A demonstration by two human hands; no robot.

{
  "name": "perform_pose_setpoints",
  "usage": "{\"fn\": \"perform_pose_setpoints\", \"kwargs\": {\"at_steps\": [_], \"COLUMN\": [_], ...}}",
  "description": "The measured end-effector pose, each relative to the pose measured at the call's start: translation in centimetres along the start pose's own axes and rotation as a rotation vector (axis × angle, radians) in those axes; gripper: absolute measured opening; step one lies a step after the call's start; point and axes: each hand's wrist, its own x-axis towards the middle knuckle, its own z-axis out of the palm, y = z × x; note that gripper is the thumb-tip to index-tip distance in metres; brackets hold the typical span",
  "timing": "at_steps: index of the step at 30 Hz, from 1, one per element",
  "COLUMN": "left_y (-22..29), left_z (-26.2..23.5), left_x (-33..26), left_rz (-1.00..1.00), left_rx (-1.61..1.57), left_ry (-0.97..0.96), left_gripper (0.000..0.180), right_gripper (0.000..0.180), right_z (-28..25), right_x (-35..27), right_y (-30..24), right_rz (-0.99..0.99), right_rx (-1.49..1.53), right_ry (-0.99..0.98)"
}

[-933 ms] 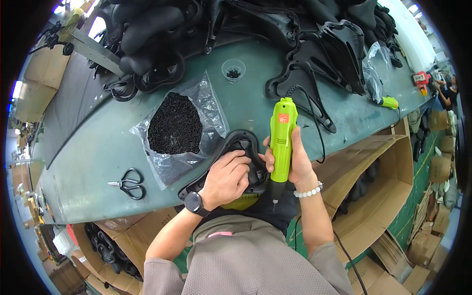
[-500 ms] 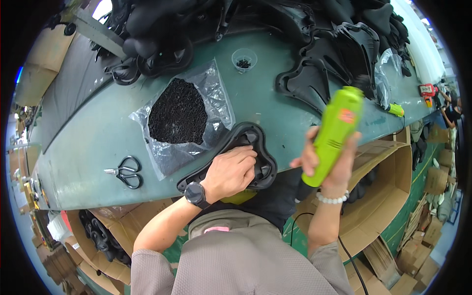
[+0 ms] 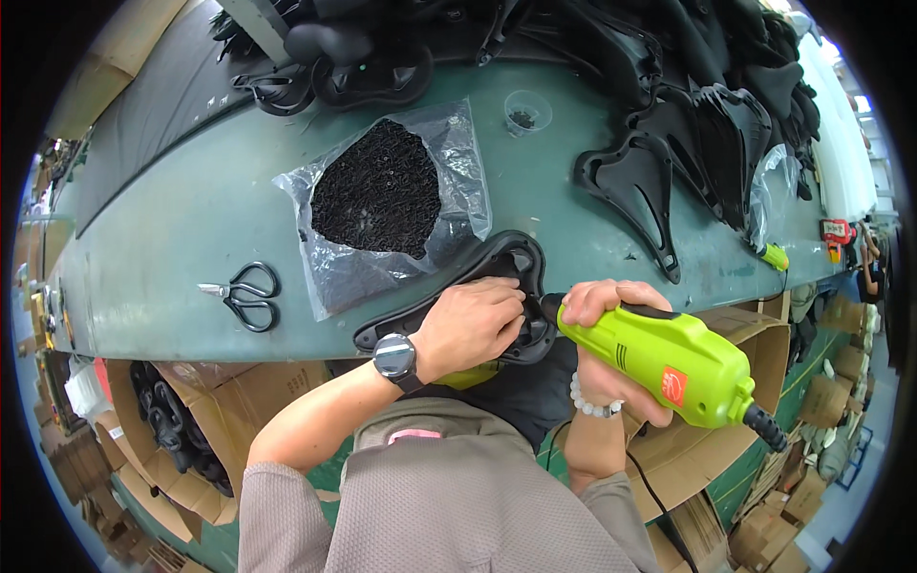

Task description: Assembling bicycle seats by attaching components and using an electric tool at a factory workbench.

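A black plastic saddle-shaped part [image 3: 497, 263] lies at the near edge of the green workbench [image 3: 172, 258]. My left hand [image 3: 470, 325], with a watch on its wrist, presses down on that part. In my right hand [image 3: 611, 315] I grip a lime-green electric screwdriver [image 3: 669, 368], tilted so its dark tip meets the part just right of my left fingers. A cord runs from the tool's rear end.
An open clear bag of small black screws [image 3: 382, 196] lies behind the part. Black scissors [image 3: 244, 294] rest to the left. A small clear cup [image 3: 523, 110] and stacked black plastic shells [image 3: 688, 143] fill the back. Cardboard boxes [image 3: 726, 449] stand below the bench.
The screwdriver was upright, then swung out to the right; now it is tilted down with its tip at the black part. My left hand stayed on the part.
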Motion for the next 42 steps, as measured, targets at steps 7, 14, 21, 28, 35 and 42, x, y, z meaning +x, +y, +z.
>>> {"fn": "perform_pose_setpoints", "kwargs": {"at_steps": [7,14,21,28,35,42], "left_y": [0.1,0.4,0.1,0.0,0.7,-10.9], "left_z": [0.1,0.1,0.2,-0.3,-3.6,-10.8], "left_x": [0.1,0.1,-0.3,-0.4,0.2,-3.1], "left_rz": [0.015,-0.015,0.027,0.104,0.119,-0.404], "left_rx": [-0.009,-0.03,-0.041,-0.053,0.017,0.749], "left_ry": [0.043,0.035,0.052,0.073,0.259,0.381], "left_gripper": [0.011,0.01,0.013,0.016,0.037,0.033], "right_gripper": [0.059,0.111,0.1,0.125,0.132,0.131], "right_z": [1.2,0.0,0.3,0.4,1.1,2.4], "right_x": [0.6,-0.7,0.1,-0.2,1.2,3.7], "right_y": [-0.4,1.6,0.0,0.0,-0.5,1.6], "right_rz": [0.131,0.214,-0.023,0.002,-0.052,-0.112], "right_rx": [-0.169,-0.259,0.046,0.14,0.256,0.151], "right_ry": [-0.044,0.078,0.07,0.187,0.117,-0.039]}}
